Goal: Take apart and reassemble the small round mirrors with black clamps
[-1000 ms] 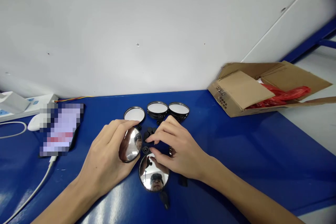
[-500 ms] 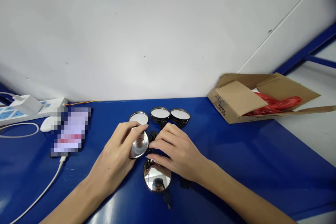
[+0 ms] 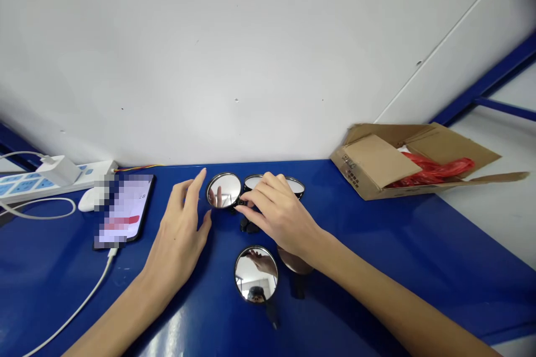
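A small round mirror (image 3: 224, 191) with a black rim stands tilted toward me at the back of the blue table. My right hand (image 3: 285, 215) pinches its black mount at the lower right. To its left, my left hand (image 3: 178, 228) is open, thumb and fingers apart, close to the rim but holding nothing. Another round mirror (image 3: 256, 274) lies face up nearer to me, its black stem toward the front. Part of a further mirror (image 3: 294, 261) shows beneath my right wrist. Behind my right hand are two more mirrors, partly covered: one (image 3: 252, 180) and its neighbour (image 3: 297, 186).
An open cardboard box (image 3: 377, 164) with a red plastic bag (image 3: 439, 170) stands at the back right. On the left lie a phone (image 3: 128, 206) on a white cable (image 3: 86, 301), a white mouse-like object (image 3: 90, 199) and a power strip (image 3: 98, 169). A white wall (image 3: 268, 67) rises behind.
My left hand has let go of the mirror it held and drawn left. That mirror now appears farther back, beside my right fingertips. My right hand has shifted slightly up, uncovering a mirror beneath its wrist.
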`<act>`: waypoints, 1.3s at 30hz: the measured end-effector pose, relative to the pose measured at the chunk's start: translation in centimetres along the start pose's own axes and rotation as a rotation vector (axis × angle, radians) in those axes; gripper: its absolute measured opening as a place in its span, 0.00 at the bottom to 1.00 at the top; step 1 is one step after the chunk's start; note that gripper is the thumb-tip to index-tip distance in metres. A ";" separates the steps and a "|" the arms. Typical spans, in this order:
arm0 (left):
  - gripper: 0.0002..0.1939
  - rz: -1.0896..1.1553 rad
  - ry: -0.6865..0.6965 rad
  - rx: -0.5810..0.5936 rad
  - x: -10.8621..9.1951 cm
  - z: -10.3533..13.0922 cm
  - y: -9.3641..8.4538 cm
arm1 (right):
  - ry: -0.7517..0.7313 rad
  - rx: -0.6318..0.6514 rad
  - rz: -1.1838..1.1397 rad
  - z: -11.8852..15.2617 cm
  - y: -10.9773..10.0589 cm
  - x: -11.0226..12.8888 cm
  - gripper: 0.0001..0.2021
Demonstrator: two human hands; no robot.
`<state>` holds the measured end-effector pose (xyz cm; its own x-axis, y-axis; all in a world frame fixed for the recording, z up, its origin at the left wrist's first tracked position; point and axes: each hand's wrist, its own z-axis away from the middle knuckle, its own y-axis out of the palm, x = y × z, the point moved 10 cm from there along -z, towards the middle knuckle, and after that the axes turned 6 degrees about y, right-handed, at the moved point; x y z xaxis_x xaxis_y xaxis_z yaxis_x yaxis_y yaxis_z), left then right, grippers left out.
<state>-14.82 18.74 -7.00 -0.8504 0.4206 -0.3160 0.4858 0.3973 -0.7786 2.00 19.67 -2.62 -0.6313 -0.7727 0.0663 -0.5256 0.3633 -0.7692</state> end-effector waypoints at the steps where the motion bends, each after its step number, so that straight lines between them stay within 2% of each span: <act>1: 0.40 -0.024 -0.008 0.000 0.3 0.0 0.1 | 0.029 0.025 0.006 -0.2 0.6 -0.3 0.11; 5: 0.34 -0.112 0.008 0.015 0.5 0.2 0.7 | 0.117 0.093 0.002 -0.5 2.6 -0.7 0.10; 10: 0.31 -0.148 0.030 0.033 0.0 0.2 1.0 | 0.194 0.113 -0.017 -0.4 3.3 -1.1 0.13; 21: 0.28 -0.076 0.007 0.062 -0.4 0.0 1.2 | 0.103 0.186 -0.050 -0.4 4.9 -1.4 0.09; 26: 0.27 -0.007 -0.009 0.075 -0.1 -0.1 1.5 | 0.102 0.171 -0.055 -0.3 3.2 -1.3 0.08; 28: 0.25 0.025 -0.011 0.061 -0.2 -0.1 1.0 | 0.110 0.141 -0.090 0.2 1.7 -1.5 0.08; 30: 0.23 0.082 0.037 0.074 -1.2 -0.3 0.3 | 0.115 0.112 -0.156 1.1 0.3 -1.9 0.09; 31: 0.22 0.123 0.091 0.096 -2.2 -0.4 -0.1 | 0.116 0.092 -0.189 1.6 -0.4 -2.1 0.09; 32: 0.23 0.202 0.192 0.184 -3.7 -0.2 0.1 | 0.127 0.078 -0.210 2.2 -0.9 -2.5 0.10; 33: 0.26 0.355 0.298 0.325 -5.6 0.3 0.7 | 0.147 0.049 -0.222 2.7 -1.5 -3.0 0.10; 35: 0.47 0.546 0.330 0.487 -7.4 1.1 1.1 | 0.190 0.009 -0.234 3.7 -2.1 -3.9 0.10; 36: 0.50 0.554 0.340 0.557 -8.1 1.6 1.6 | 0.205 0.002 -0.239 4.1 -2.2 -4.3 0.10; 37: 0.50 0.522 0.354 0.614 -8.5 2.1 2.1 | 0.212 0.006 -0.244 4.4 -2.2 -4.5 0.11; 39: 0.43 0.412 0.385 0.679 -8.8 2.9 3.2 | 0.207 0.029 -0.254 4.8 -2.0 -4.5 0.11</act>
<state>-6.33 13.99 -8.29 -0.4474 0.7181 -0.5331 0.4095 -0.3655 -0.8359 8.63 19.96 -4.41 -0.5859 -0.7135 0.3841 -0.6666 0.1549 -0.7292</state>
